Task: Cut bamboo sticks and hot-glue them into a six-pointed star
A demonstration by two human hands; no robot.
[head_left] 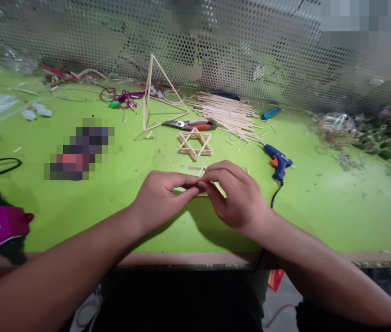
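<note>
My left hand [161, 193] and my right hand [235, 196] meet in front of me, thumbs and fingertips pinched together and touching. Whatever lies between the fingertips is too small or hidden to tell. Under and around them show parts of a small frame of thin pale wooden sticks [203, 195], mostly covered by the fingers; I cannot tell whether it is held or lies on the table. Just beyond the hands sits a layered six-pointed star of sticks [194, 145]. Right of my right hand lies a blue glue gun [277, 159] with an orange trigger.
Behind the star lie red-handled pruning shears [195, 125], a tall stick pyramid [165, 99] and a pile of loose sticks [226, 113]. A blue cutter [270, 113] is farther right. Purple cord [122, 96] lies back left, a magenta box [0, 230] near left. Perforated metal sheet [268, 50] borders the green table [320, 207].
</note>
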